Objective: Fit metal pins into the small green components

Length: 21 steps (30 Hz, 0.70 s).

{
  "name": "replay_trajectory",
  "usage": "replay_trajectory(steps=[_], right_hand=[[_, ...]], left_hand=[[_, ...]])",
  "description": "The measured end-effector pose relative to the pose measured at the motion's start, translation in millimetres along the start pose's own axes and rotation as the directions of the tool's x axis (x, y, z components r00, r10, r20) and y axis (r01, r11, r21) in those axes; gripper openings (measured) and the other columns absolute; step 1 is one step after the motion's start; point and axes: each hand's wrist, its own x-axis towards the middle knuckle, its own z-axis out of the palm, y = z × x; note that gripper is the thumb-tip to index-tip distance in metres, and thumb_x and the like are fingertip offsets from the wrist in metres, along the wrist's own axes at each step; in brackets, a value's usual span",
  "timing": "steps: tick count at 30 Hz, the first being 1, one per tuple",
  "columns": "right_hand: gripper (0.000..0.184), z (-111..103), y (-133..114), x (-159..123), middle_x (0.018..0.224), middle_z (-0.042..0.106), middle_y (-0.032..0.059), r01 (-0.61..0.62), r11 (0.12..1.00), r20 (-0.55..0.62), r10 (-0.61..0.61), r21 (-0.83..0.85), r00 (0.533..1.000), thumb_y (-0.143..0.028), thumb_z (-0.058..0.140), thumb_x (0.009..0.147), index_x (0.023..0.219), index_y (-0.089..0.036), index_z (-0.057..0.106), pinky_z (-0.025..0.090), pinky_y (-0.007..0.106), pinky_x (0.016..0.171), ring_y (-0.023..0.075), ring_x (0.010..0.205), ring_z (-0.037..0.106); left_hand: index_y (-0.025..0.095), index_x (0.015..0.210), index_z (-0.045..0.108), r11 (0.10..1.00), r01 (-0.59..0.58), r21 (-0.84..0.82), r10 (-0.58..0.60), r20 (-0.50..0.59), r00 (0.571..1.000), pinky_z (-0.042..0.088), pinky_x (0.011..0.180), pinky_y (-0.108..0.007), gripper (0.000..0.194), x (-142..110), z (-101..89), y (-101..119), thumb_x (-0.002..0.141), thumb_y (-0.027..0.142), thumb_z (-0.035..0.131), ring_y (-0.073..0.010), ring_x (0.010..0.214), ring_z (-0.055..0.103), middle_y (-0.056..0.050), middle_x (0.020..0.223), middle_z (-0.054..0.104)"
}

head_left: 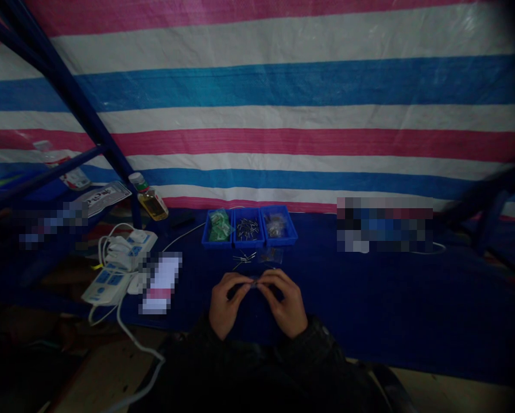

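Observation:
My left hand (pixel 227 303) and my right hand (pixel 285 299) meet over the blue tabletop, thumbs and fingertips pinched together. Between them is a small see-through piece (pixel 254 283), mostly covered by the fingers; its kind is too small to tell. Just beyond my fingertips lie several thin metal pins (pixel 245 258) and a small clear plastic bag (pixel 271 255). Behind these stand three joined blue bins: the left bin (pixel 217 244) holds green packets, the middle bin (pixel 248 243) dark metal pins, the right bin (pixel 282 241) clear bags with small contents.
To the left are a blurred-out phone (pixel 161 284), white power strips (pixel 106 287) with plugs and cables, and a bottle of yellowish liquid (pixel 153 203). Blue metal frame bars (pixel 74 106) slant at the left. A striped plastic sheet (pixel 283 86) hangs behind the table (pixel 369 304). A pixelated patch covers items at the right.

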Motion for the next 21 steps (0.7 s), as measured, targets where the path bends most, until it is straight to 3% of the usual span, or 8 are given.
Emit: replay_trajectory(steps=[4,10,21], right_hand=[[0.013,1.4,-0.4,-0.7,0.092,0.071,0.0049,0.000,0.999,0.028,0.000,-0.032,1.000,-0.029,0.060,0.097,0.090,-0.022,0.069,0.053,0.030,0.074,0.0191,0.081,0.067],[0.010,3.2,1.8,-3.8,0.082,0.072,0.0016,-0.048,0.999,0.013,0.048,-0.020,0.999,-0.030,0.060,0.097,0.097,-0.022,0.065,0.052,0.027,0.067,0.0173,0.071,0.067],[0.029,-1.7,3.2,-4.0,0.093,0.077,0.0019,-0.006,1.000,0.068,0.005,0.013,0.998,-0.021,0.048,0.100,0.112,-0.026,0.073,0.056,0.031,0.083,0.0193,0.084,0.073]], left_hand=[[0.020,0.092,0.078,1.000,-0.001,0.023,0.002,-0.024,1.000,0.052,0.092,-0.036,0.015,-0.1,0.4,-0.1,0.093,0.031,0.068,-0.0238,0.101,0.068,-0.009,0.105,0.071],[0.019,0.097,0.068,0.989,0.101,-0.106,-0.107,-0.053,0.993,0.054,0.083,-0.030,0.015,-1.5,4.0,0.6,0.091,0.031,0.071,-0.0192,0.085,0.071,-0.004,0.090,0.074],[0.020,0.110,0.072,0.989,0.114,-0.091,-0.120,-0.055,0.991,0.053,0.093,-0.036,0.022,-1.7,1.1,0.4,0.095,0.034,0.064,-0.0253,0.103,0.071,-0.009,0.107,0.077]])
